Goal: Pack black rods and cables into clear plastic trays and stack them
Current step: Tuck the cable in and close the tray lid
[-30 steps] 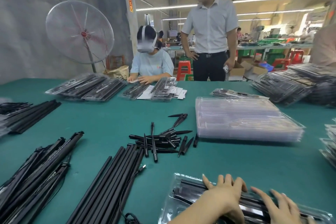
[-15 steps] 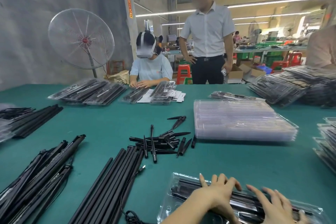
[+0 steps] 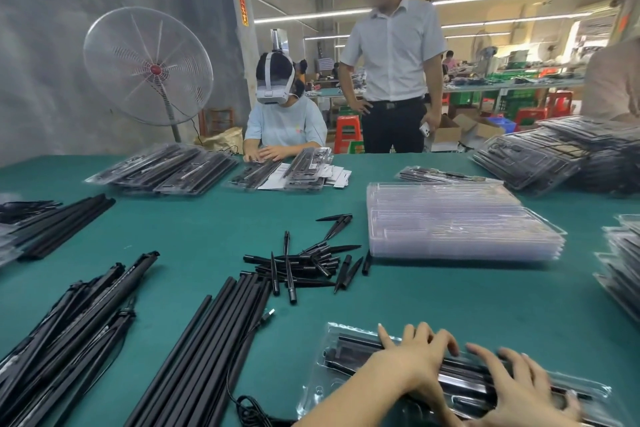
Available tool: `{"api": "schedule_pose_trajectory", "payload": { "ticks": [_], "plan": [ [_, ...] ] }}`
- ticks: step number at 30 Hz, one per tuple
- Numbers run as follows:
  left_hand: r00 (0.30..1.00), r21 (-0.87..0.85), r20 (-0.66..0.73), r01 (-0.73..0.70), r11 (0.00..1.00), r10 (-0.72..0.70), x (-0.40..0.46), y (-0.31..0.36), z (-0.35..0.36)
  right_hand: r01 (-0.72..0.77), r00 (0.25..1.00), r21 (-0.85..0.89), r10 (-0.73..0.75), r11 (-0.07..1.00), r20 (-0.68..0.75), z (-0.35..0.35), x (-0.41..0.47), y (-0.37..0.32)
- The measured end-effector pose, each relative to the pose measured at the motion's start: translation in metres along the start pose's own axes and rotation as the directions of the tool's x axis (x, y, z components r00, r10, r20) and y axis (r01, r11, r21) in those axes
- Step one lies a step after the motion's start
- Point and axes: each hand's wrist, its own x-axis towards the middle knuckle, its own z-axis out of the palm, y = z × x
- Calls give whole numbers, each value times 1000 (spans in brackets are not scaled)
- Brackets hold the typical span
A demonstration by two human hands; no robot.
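Two bare forearms, no sleeves

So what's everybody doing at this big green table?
It's a packing bench. The person wearing the camera has both hands, left hand and right hand, pressing flat on a clear plastic tray already loaded with black rods. Loose long rods and short pointed pieces wait nearby, beside a stack of empty trays. Across the table, a seated worker handles trays too, while someone stands watching.

Left hand [image 3: 414, 362] and right hand [image 3: 519, 388] lie palm-down, fingers spread.
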Motion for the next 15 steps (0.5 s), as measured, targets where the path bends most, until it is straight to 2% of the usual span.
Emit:
{"api": "schedule_pose_trajectory", "payload": {
  "ticks": [5,10,15],
  "plan": [
    [1000,41,2,13,999,-13,-1,6,-2,11,986,-76,2,997,169,-8,13,1],
    [1000,91,-7,26,996,-26,-1,10,0,137,968,-304,-62,943,243,-6,31,0],
    [999,116,-17,30,993,-28,7,16,6,93,941,-315,19,945,337,0,43,6]
  ]
}}
